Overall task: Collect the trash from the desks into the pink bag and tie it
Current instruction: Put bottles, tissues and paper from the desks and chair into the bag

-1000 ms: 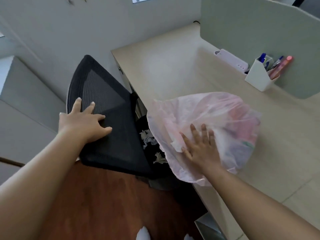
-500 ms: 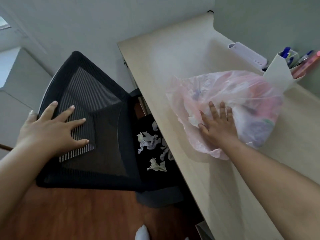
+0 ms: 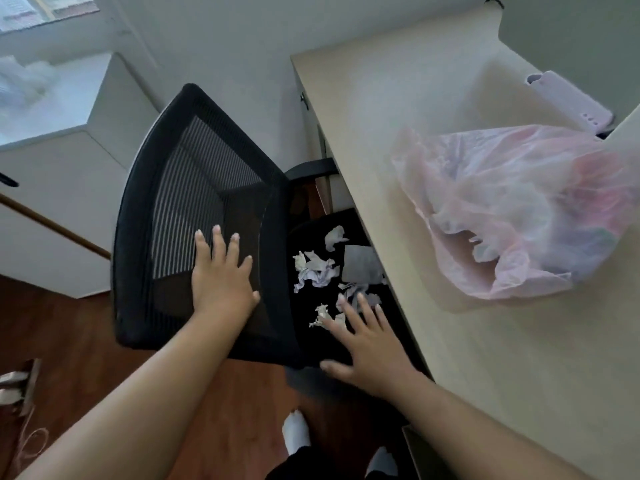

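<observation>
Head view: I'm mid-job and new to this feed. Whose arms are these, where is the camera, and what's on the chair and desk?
No machine here: a person works with bare hands, and the single camera sits on their head, looking forward and down. The left hand lies flat on the black mesh chair back. The right hand is spread open above the chair seat, reaching toward crumpled paper scraps lying there. Neither hand holds anything. On the desk lies the pink bag, partly filled, its mouth open toward the chair. A pale case lies beyond the bag.
</observation>
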